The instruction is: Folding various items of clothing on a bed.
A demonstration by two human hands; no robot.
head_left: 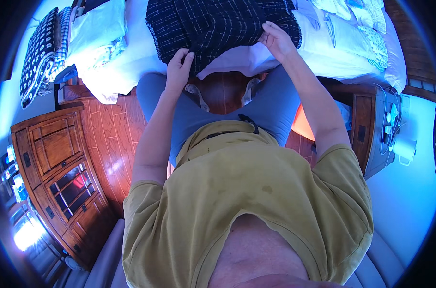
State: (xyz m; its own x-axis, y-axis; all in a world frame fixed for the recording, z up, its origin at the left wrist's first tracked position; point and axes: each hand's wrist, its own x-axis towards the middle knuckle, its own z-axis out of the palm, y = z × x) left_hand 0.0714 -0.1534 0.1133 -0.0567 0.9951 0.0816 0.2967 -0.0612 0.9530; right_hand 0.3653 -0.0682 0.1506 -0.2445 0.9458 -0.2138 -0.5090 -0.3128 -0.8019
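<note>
A dark checked cloth (218, 26) with thin white lines and a fringed edge lies across the far bed; its exact kind I cannot make out. At its near left edge, my left hand (179, 71) is closed on the fabric, thumb and fingers pinching it. My right hand (278, 42) grips the same near edge further right, its fingertips bent over the fabric. Between the two hands the edge sags over the white sheet (237, 62). The cloth's far end runs out of the picture.
Folded light fabric (98, 36) and a patterned dark textile (40, 72) lie at the left. Pale clothes (357, 38) are spread on the bed's right. A wooden cabinet (59, 168) stands at left; a nightstand (367, 115) with cables and a white mug (404, 148) is at right.
</note>
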